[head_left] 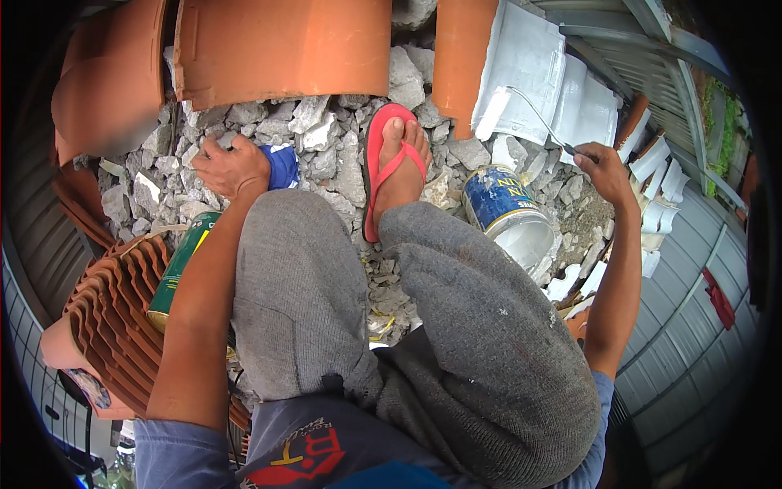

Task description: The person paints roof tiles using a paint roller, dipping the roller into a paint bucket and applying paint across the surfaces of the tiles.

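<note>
My right hand [604,169] is closed round the dark handle of a paint roller [494,114]. Its white roller head lies against a white-painted roof tile [521,69]. Between my right hand and my foot in a red flip-flop [381,175], a blue and yellow paint can [498,198] tilts toward me, white inside. My left hand [232,167] leans on grey rubble [322,151], fingers bent and apart, with nothing visible in it; the fingertips are partly hidden. Just right of its wrist lies a crumpled blue piece [282,166], perhaps cloth or plastic.
Unpainted orange tiles [281,49] run along the far side. A green can [181,265] lies by my left forearm, beside a stack of ridged orange tiles [114,310]. Corrugated metal sheeting [692,293] spans the right, with a red rag [718,299] on it.
</note>
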### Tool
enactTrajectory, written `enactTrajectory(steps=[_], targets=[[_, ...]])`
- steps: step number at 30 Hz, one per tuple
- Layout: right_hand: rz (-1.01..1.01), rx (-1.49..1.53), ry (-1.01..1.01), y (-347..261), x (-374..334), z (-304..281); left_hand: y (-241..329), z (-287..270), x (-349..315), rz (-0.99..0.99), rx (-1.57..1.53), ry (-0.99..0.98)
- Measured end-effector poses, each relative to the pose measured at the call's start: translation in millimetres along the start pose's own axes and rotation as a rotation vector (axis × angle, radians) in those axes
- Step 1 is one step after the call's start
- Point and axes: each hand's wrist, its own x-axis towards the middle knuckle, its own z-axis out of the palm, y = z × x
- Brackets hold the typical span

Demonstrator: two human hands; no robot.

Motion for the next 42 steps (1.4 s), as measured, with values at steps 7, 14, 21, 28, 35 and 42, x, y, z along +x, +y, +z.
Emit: enactTrajectory(steps=[7,14,21,28,35,42], targets=[[0.229,0.241,-0.128,19.7,-5.6,46.5,-1.8,-1.2,1.9,0.006,-0.014,0.005],[0.012,0.072,0.017,51.4,4.9,64.2,1.1,3.1,3.8,0.013,-0.030,-0.019],[0.071,-0.122,0.129,2.7,-4.4,49.7,8.6,4.4,-7.0,-0.030,0.033,-0.020],[0.106,-0.343,0.062,-64.6,-22.9,26.7,4.0,5.4,3.2,-0.034,0.044,0.051],[-0.024,-0.145,0.109,-39.8,-35.6,37.1,6.0,-3.2,3.7,-0.055,0.021,-0.079],[-0.085,-0.105,0.092,-32.3,-8.1,60.8,3.4,-2.0,4.9,-0.037,0.037,-0.084]])
